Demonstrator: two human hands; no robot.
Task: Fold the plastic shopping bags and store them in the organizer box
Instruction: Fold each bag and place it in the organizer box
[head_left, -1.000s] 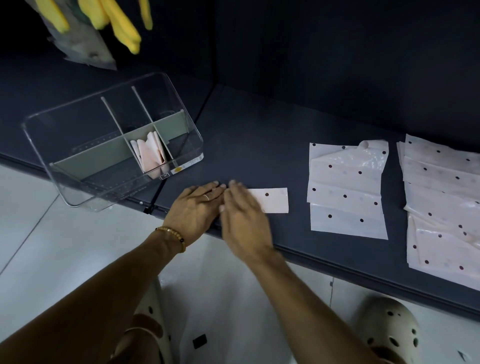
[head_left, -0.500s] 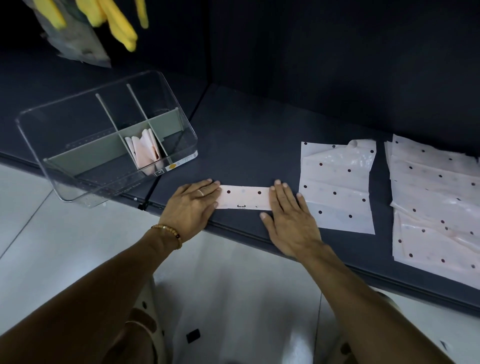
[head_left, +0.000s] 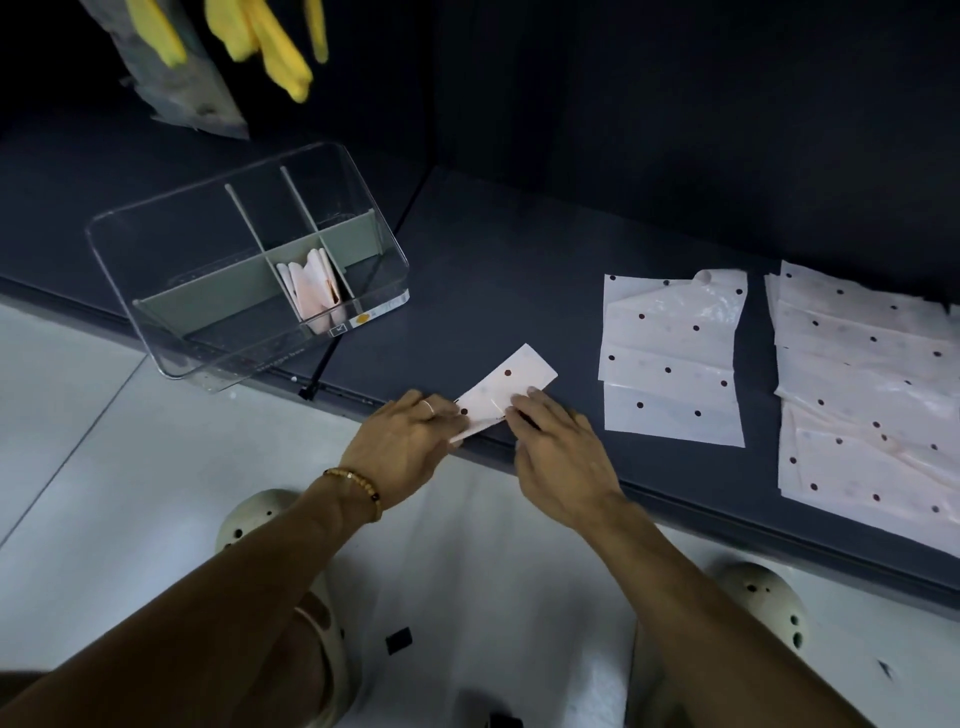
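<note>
From the head view, both forearms reach forward to the worktop's (head_left: 519, 270) front edge. The left hand (head_left: 402, 449) and right hand (head_left: 558, 454) lie side by side, fingers pinching a folded bag strip (head_left: 506, 389) angled there. The organizer box (head_left: 249, 270) sits at the left end.

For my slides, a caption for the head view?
Both hands fold a dotted bag strip beside the organizer box.

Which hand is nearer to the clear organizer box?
Left. The left hand lies just below and right of the organizer box, near its front corner; the right hand is farther right, beyond the folded bag strip.
</note>
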